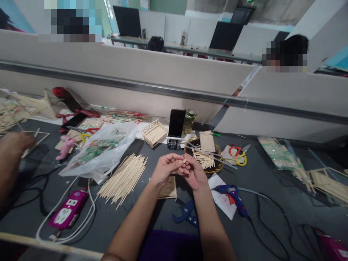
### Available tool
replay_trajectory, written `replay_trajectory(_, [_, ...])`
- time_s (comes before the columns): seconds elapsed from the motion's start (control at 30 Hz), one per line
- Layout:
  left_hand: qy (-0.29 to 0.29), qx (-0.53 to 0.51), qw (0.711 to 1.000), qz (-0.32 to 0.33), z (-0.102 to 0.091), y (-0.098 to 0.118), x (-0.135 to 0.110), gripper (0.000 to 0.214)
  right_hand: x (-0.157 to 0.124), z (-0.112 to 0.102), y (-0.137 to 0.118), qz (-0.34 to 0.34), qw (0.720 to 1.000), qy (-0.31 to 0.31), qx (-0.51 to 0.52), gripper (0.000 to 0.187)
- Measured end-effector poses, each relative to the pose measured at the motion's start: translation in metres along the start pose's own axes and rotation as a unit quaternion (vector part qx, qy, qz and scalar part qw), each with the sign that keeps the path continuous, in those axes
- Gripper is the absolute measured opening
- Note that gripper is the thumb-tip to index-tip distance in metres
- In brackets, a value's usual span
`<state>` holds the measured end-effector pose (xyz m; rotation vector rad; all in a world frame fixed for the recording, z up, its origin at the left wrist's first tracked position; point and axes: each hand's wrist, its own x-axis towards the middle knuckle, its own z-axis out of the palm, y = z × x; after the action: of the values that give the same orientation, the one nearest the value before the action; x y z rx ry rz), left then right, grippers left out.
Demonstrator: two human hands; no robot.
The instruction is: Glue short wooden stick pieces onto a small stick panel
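Note:
My left hand (168, 167) and my right hand (196, 173) meet above the table, fingers closed in a pinch. Between their fingertips is a short piece of wooden stick (185, 161); other pieces may be hidden by the fingers. Below my hands lies a flat panel of sticks laid side by side (169, 188), partly covered by my left arm. A blue-handled cutter (185, 213) rests beside my right forearm. Just beyond my right hand is a round basket (220, 167) with short cut sticks (202, 159) in it. Long sticks (123, 179) lie spread in a pile to the left.
A blue glue gun (231, 195) lies on white paper at right, its cord trailing. Scissors (239, 155) lie behind it. A small stick-built model (154, 134), a phone (176, 124), a plastic bag (99, 152) and a purple power strip (69, 209) surround the work. A co-worker's hand (17, 145) is at left.

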<state>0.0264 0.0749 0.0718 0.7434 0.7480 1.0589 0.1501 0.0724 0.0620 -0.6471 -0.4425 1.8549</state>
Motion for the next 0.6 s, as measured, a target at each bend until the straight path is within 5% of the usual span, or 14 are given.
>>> replay_trajectory(0.23, [-0.017,0.03,0.999,-0.008,-0.002,0.003,-0.001,0.034,-0.005,0.002,-0.009,-0.093,0.986,0.061,-0.126,0.02])
replay_trajectory(0.6, [-0.018,0.224,0.974,0.027,-0.014,0.008,-0.014,0.032,-0.02,0.012,-0.004,-0.192,0.886,0.065,-0.417,0.011])
